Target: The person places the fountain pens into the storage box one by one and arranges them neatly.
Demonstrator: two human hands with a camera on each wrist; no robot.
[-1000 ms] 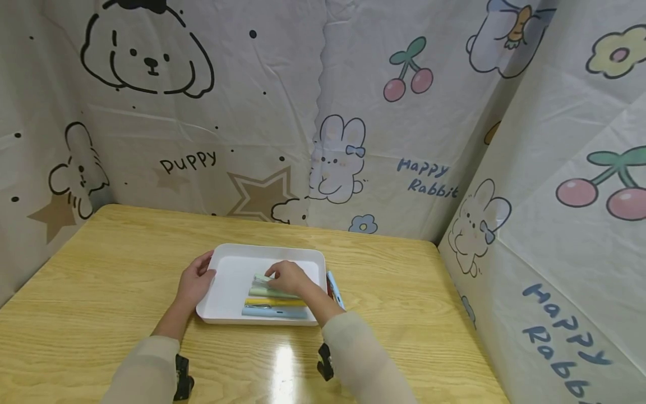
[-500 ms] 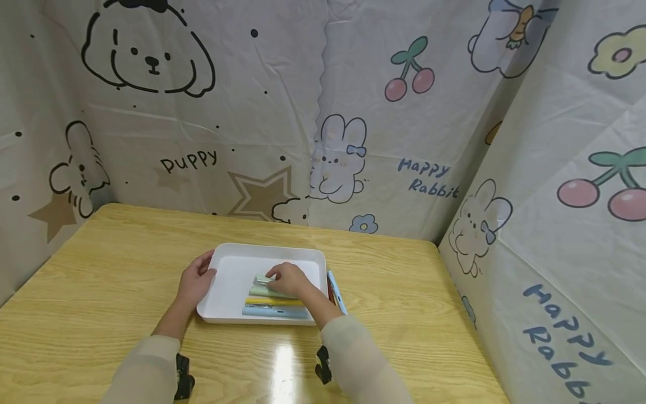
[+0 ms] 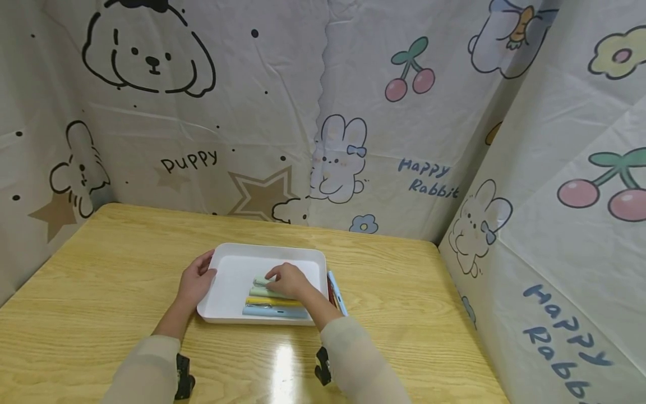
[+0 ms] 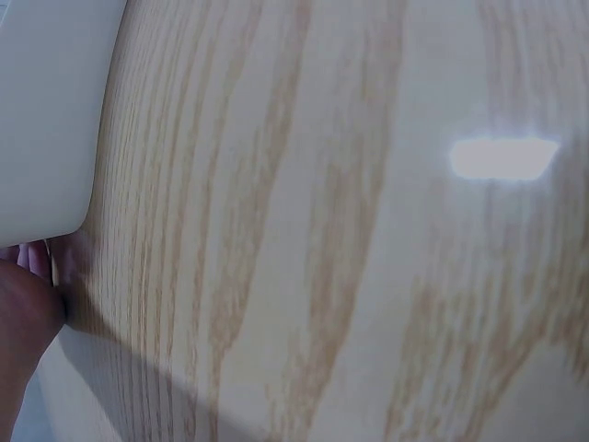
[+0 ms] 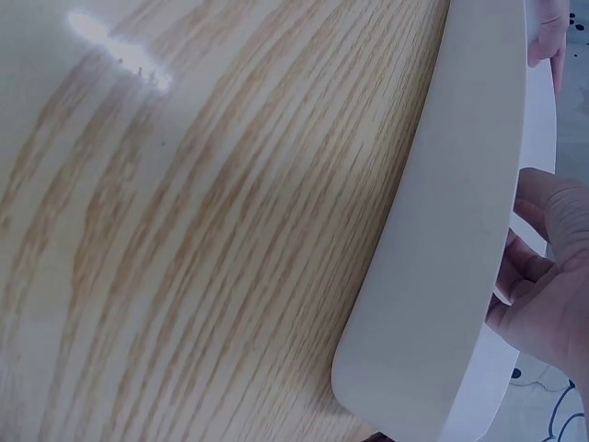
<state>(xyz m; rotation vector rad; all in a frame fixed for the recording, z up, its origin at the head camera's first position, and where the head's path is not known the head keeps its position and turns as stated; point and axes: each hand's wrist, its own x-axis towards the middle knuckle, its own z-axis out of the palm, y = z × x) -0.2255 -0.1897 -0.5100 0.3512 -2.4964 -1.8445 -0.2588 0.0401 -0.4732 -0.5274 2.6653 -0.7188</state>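
A white tray (image 3: 232,264) lies on the wooden table, several pens inside it toward the right. My left hand (image 3: 195,282) grips the tray's left side, thumb at the rim. Over the tray, my right hand (image 3: 289,279) has its thumb and fingers on a light green pen (image 3: 260,280), the uppermost in the row; much of it is hidden by the hand. Below it lie a second light green pen (image 3: 258,292), a yellow pen (image 3: 262,302) and a light blue pen (image 3: 275,312), roughly parallel. In the right wrist view, the tray wall (image 5: 442,212) hides the pens.
Just outside the tray's right side, another light blue pen (image 3: 337,292) lies on the table (image 3: 393,314) beside a dark red one (image 3: 330,292). A printed cloth (image 3: 267,112) hangs behind the table and at both sides.
My right hand has shifted very slightly, staying at the light green pen, and its forearm has moved a little left. My left hand stays on the tray.
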